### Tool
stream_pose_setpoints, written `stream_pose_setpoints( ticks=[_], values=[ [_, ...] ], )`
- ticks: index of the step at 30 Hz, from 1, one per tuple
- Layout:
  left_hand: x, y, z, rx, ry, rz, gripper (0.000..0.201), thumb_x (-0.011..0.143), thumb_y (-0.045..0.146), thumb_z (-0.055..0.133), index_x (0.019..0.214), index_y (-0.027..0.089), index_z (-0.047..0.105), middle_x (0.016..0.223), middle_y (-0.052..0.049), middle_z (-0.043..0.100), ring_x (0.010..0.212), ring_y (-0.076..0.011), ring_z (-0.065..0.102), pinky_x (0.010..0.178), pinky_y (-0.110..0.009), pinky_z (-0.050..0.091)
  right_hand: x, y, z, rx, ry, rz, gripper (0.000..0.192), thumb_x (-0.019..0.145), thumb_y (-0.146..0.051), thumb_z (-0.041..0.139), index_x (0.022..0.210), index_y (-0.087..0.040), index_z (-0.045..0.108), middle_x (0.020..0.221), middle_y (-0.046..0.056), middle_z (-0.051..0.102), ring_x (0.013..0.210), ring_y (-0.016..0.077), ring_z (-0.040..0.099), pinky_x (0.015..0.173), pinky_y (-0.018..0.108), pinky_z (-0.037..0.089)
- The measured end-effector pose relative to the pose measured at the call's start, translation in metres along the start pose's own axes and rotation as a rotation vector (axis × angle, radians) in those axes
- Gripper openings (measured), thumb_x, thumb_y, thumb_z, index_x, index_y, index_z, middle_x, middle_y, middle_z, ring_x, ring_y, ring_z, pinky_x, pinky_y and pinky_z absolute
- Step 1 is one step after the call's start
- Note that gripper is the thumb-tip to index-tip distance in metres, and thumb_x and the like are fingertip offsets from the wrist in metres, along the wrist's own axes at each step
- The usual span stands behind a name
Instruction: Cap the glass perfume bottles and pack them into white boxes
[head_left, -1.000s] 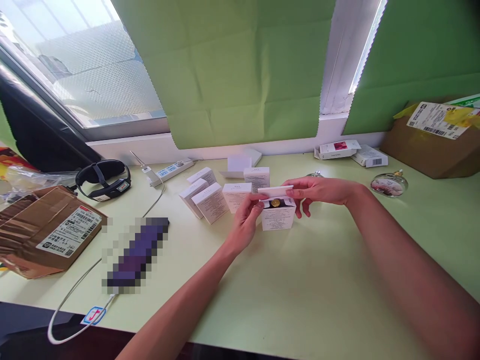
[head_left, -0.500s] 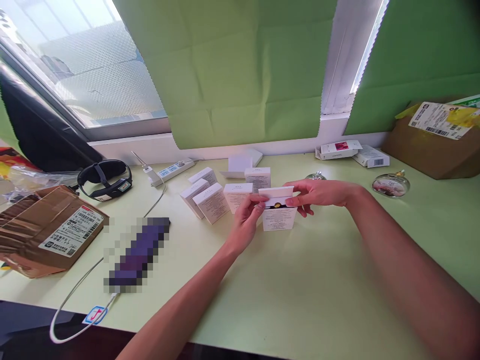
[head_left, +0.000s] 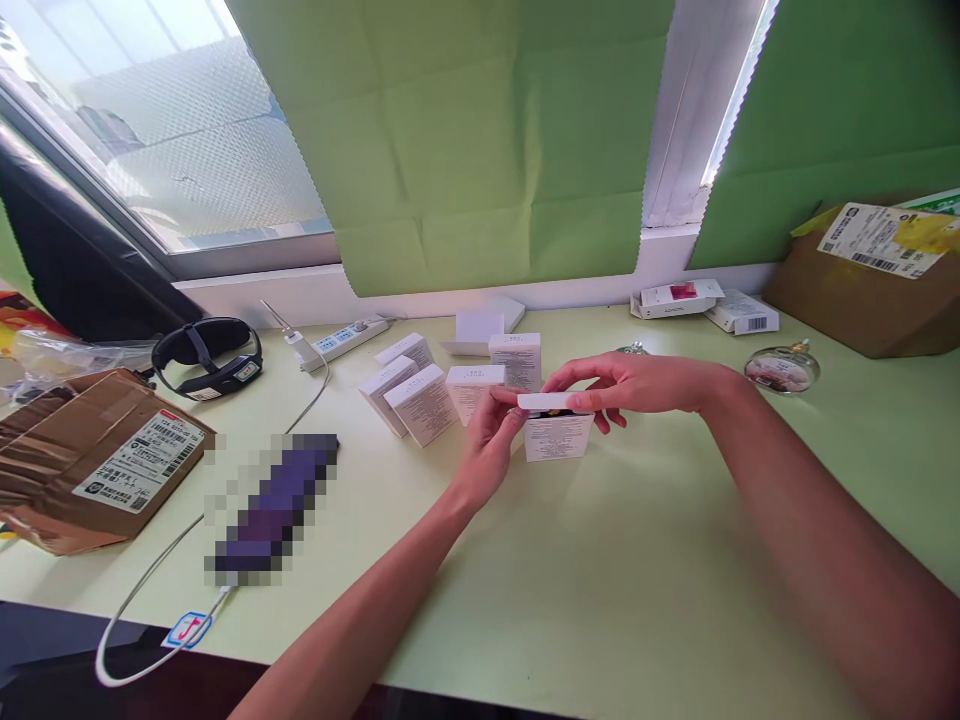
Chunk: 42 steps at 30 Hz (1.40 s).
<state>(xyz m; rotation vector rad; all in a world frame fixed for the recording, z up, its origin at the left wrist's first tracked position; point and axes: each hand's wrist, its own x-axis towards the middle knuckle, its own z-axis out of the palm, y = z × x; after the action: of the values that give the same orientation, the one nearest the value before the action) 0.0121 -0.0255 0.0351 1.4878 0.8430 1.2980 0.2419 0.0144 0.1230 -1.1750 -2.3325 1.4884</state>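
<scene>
A small white carton (head_left: 558, 440) with printed text stands upright on the table. Its top flap is bent forward over the opening, and a dark strip with a bit of gold shows in the gap below it. My left hand (head_left: 491, 430) grips the carton's left upper side, thumb toward the front. From the right, my right hand (head_left: 611, 385) holds the flap and the right upper edge, fingers partly behind the carton. Several similar white cartons (head_left: 424, 405) stand close by, to the left and behind.
On the left lie a crumpled cardboard box (head_left: 112, 450), a black headset (head_left: 210, 360), a pixelated phone (head_left: 277, 505) on a white cable and a power strip (head_left: 349, 338). At right are a round glass bottle (head_left: 782, 370), small boxes (head_left: 679, 297) and a brown parcel (head_left: 862, 290).
The carton's top flap has tipped down toward the front and covers most of the opening. My right hand's fingers have moved left over the top; my left hand stays at the side.
</scene>
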Motion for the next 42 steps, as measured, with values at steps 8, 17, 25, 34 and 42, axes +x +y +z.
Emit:
stream_pose_setpoints(
  ticks=[8, 17, 25, 34, 42],
  values=[
    [-0.002, -0.003, -0.004, 0.113, -0.009, -0.014, 0.024, 0.099, 0.03, 0.044, 0.114, 0.026, 0.062, 0.117, -0.004, 0.064, 0.11, -0.0202, 0.057, 0.096, -0.035, 0.046, -0.002, -0.002, 0.001, -0.077, 0.015, -0.021, 0.056, 0.089, -0.06, 0.056, 0.135, -0.029, 0.057, 0.079, 0.002, 0.067, 0.072, 0.0191, 0.062, 0.066, 0.031, 0.043],
    [0.0, 0.0, -0.002, 0.233, -0.054, 0.145, 0.022, 0.099, 0.035, 0.052, 0.109, 0.028, 0.071, 0.11, -0.006, 0.059, 0.106, -0.0192, 0.055, 0.085, -0.029, 0.047, -0.003, -0.002, 0.001, -0.096, 0.019, -0.017, 0.057, 0.09, -0.057, 0.056, 0.139, -0.029, 0.053, 0.08, 0.003, 0.07, 0.074, 0.0204, 0.065, 0.069, 0.033, 0.042],
    [0.0, 0.001, -0.002, 0.259, -0.061, 0.121, 0.026, 0.099, 0.037, 0.05, 0.106, 0.029, 0.073, 0.11, -0.006, 0.056, 0.107, -0.0208, 0.054, 0.087, -0.03, 0.046, -0.001, -0.003, 0.003, -0.054, 0.01, -0.011, 0.059, 0.087, -0.056, 0.061, 0.139, -0.03, 0.053, 0.073, 0.0, 0.069, 0.073, 0.0205, 0.066, 0.068, 0.032, 0.042],
    [0.0, 0.001, -0.005, 0.203, -0.089, 0.033, 0.026, 0.098, 0.037, 0.051, 0.107, 0.031, 0.074, 0.115, -0.006, 0.055, 0.113, -0.0224, 0.052, 0.095, -0.033, 0.044, 0.002, 0.006, 0.001, 0.082, -0.024, 0.023, 0.061, 0.089, -0.063, 0.056, 0.138, -0.028, 0.055, 0.086, 0.004, 0.072, 0.078, 0.021, 0.067, 0.076, 0.036, 0.048],
    [-0.001, -0.002, -0.004, 0.199, -0.085, 0.016, 0.025, 0.097, 0.034, 0.051, 0.106, 0.031, 0.075, 0.118, -0.006, 0.055, 0.119, -0.0235, 0.05, 0.1, -0.034, 0.042, 0.005, 0.008, 0.002, 0.12, -0.06, 0.03, 0.062, 0.087, -0.062, 0.06, 0.139, -0.028, 0.053, 0.107, 0.006, 0.069, 0.076, 0.0183, 0.069, 0.074, 0.034, 0.053]
  ],
)
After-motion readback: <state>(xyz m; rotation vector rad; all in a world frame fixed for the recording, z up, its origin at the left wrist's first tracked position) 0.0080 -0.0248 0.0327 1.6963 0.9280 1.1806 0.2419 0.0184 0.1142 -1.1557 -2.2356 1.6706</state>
